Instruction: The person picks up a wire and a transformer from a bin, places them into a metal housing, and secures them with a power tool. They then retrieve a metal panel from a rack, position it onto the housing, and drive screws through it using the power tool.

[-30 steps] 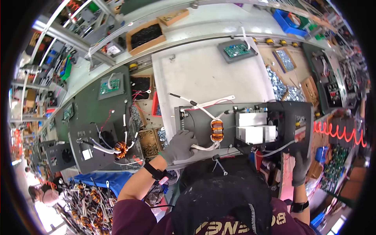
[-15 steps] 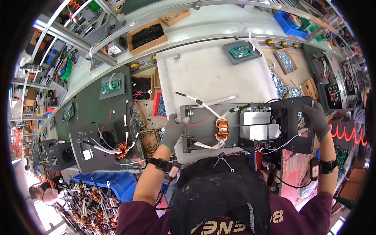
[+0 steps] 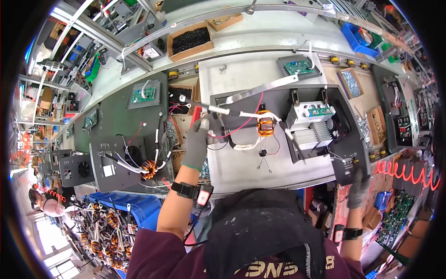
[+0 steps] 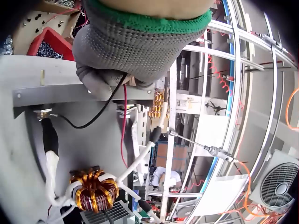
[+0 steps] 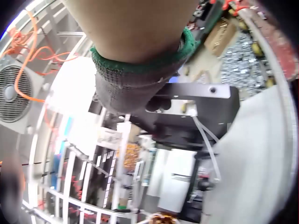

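Observation:
A black metal chassis (image 3: 241, 100) lies turned over the pale board, its right end nearer the person. Its left end is in the gloved left hand (image 3: 197, 144); in the left wrist view the left hand (image 4: 131, 51) curls its fingers over the metal flange (image 4: 60, 94), beside a black and a red wire. The gloved right hand (image 3: 357, 190) is at the near right corner; in the right wrist view the right hand (image 5: 133, 88) grips the end panel (image 5: 198, 90), fingertips partly hidden. A copper-wound coil (image 3: 265, 126) with white cables and a finned heatsink (image 3: 313, 137) sit in the chassis.
Behind the chassis a green circuit board (image 3: 299, 68) rests on the pale board (image 3: 251, 69). Another chassis (image 3: 109, 160) stands at left, above a blue bin (image 3: 144, 204) of coils. Red coiled hose (image 3: 409, 174) hangs at right; small-parts boxes flank the board.
The chassis has turned and tilted, its right end swinging towards the person. The left hand has moved from its near edge to its left end; the right hand went up, then came back down with the corner.

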Motion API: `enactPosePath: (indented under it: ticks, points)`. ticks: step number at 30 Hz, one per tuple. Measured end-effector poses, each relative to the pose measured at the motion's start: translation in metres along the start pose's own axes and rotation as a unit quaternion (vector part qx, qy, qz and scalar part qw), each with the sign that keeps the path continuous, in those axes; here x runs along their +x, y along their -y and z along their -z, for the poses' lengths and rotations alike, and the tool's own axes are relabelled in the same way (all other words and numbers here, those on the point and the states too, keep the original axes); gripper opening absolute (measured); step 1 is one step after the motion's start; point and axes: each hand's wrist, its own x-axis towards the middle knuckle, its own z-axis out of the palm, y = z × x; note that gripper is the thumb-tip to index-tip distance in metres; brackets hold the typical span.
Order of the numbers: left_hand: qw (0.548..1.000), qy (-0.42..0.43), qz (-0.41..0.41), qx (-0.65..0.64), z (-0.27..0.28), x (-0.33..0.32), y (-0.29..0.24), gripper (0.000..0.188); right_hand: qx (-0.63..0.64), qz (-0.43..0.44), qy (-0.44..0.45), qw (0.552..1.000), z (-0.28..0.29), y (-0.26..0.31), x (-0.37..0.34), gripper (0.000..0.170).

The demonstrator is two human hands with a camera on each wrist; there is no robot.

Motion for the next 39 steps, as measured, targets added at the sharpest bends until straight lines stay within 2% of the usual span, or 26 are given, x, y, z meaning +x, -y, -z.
enactPosePath:
  ticks: [6, 8, 9, 10, 11, 12, 13, 14, 16, 17, 18, 19, 20, 21, 22, 23, 24, 26, 27, 28, 30, 32, 33, 34, 38, 39]
  points:
    - [0.999, 0.053, 0.007, 0.001, 0.002, 0.000, 0.027, 0.027, 0.050, -0.093, -0.041, 0.994, 0.009, -0.078, -0.046, 0.036]
    - [0.996, 0.079, 0.004, -0.043, -0.006, -0.004, 0.035, 0.025, -0.013, -0.142, -0.036, 0.989, 0.006, -0.090, -0.044, 0.033]
    - [0.997, 0.066, -0.005, -0.036, -0.010, -0.005, 0.037, 0.028, 0.012, -0.220, -0.026, 0.975, 0.009, -0.089, -0.039, 0.037]
    - [0.997, 0.068, -0.004, -0.036, -0.006, -0.011, 0.037, 0.028, 0.010, -0.220, -0.028, 0.975, 0.012, -0.086, -0.036, 0.037]
    - [0.999, 0.043, -0.005, -0.022, -0.004, -0.023, 0.028, 0.028, -0.159, -0.157, -0.065, 0.973, 0.016, -0.084, -0.030, 0.042]
    - [1.000, 0.018, -0.006, -0.009, 0.000, -0.034, 0.025, 0.028, -0.323, -0.089, -0.099, 0.937, 0.025, -0.085, -0.026, 0.048]
    - [0.999, 0.049, -0.013, -0.002, 0.014, -0.042, 0.032, 0.029, -0.310, -0.052, -0.154, 0.937, 0.042, -0.109, -0.019, 0.057]
    - [0.991, 0.135, 0.003, -0.004, 0.028, -0.055, 0.033, 0.028, -0.311, -0.051, -0.155, 0.936, 0.035, -0.084, -0.017, 0.057]
    - [0.946, 0.300, 0.064, 0.100, 0.062, -0.073, 0.062, 0.035, -0.371, 0.053, -0.220, 0.901, -0.004, 0.005, -0.010, 0.056]
    - [0.905, 0.371, 0.120, 0.168, 0.069, -0.080, 0.064, 0.036, -0.324, 0.095, -0.190, 0.922, -0.024, 0.027, -0.006, 0.054]
    - [0.904, 0.374, 0.121, 0.166, 0.071, -0.087, 0.066, 0.036, -0.277, 0.137, -0.160, 0.938, -0.045, 0.047, -0.002, 0.052]
    - [0.818, 0.433, 0.025, 0.379, 0.072, -0.094, 0.068, 0.035, -0.217, 0.136, -0.078, 0.963, -0.066, 0.067, 0.002, 0.050]
    - [0.679, 0.462, -0.075, 0.566, 0.072, -0.099, 0.072, 0.033, -0.155, 0.134, 0.004, 0.979, -0.088, 0.084, 0.005, 0.048]
    - [0.680, 0.463, -0.078, 0.564, 0.077, -0.103, 0.075, 0.033, -0.120, 0.069, 0.067, 0.988, -0.109, 0.096, 0.011, 0.045]
    - [0.765, 0.409, -0.023, 0.497, 0.084, -0.105, 0.078, 0.027, -0.082, 0.002, 0.128, 0.988, -0.129, 0.106, 0.018, 0.042]
    - [0.836, 0.348, 0.034, 0.423, 0.089, -0.106, 0.079, 0.023, 0.050, -0.133, 0.133, 0.981, -0.150, 0.116, 0.027, 0.039]
    - [0.837, 0.346, 0.036, 0.422, 0.091, -0.108, 0.078, 0.023, 0.181, -0.265, 0.138, 0.937, -0.167, 0.123, 0.037, 0.036]
    - [0.870, 0.245, 0.051, 0.424, 0.099, -0.108, 0.073, 0.026, 0.350, -0.391, 0.132, 0.841, -0.194, 0.082, 0.067, 0.035]
    - [0.866, 0.208, 0.028, 0.453, 0.101, -0.110, 0.068, 0.026, 0.414, -0.431, 0.202, 0.776, -0.197, 0.045, 0.091, 0.033]
    - [0.868, 0.192, 0.034, 0.457, 0.102, -0.111, 0.062, 0.026, 0.187, -0.184, 0.248, 0.933, -0.213, 0.023, 0.092, 0.030]
    - [0.875, 0.163, 0.012, 0.456, 0.102, -0.114, 0.053, 0.026, 0.300, -0.208, 0.228, 0.903, -0.230, -0.019, 0.108, 0.028]
    - [0.880, 0.146, 0.008, 0.451, 0.104, -0.116, 0.057, 0.026, 0.584, -0.350, 0.192, 0.706, -0.223, 0.007, 0.110, 0.031]
    - [0.885, 0.144, -0.004, 0.442, 0.105, -0.116, 0.061, 0.026, 0.505, -0.394, 0.086, 0.763, -0.225, 0.038, 0.104, 0.033]
    - [0.885, 0.139, 0.000, 0.443, 0.106, -0.115, 0.064, 0.026, 0.458, -0.411, 0.037, 0.787, -0.226, 0.056, 0.100, 0.026]
    - [0.888, 0.133, 0.008, 0.440, 0.102, -0.108, 0.071, 0.026, 0.370, -0.380, 0.066, 0.845, -0.211, 0.010, 0.106, 0.014]
    - [0.895, 0.110, 0.021, 0.432, 0.101, -0.104, 0.070, 0.027, 0.284, -0.370, 0.105, 0.878, -0.203, 0.015, 0.107, 0.017]
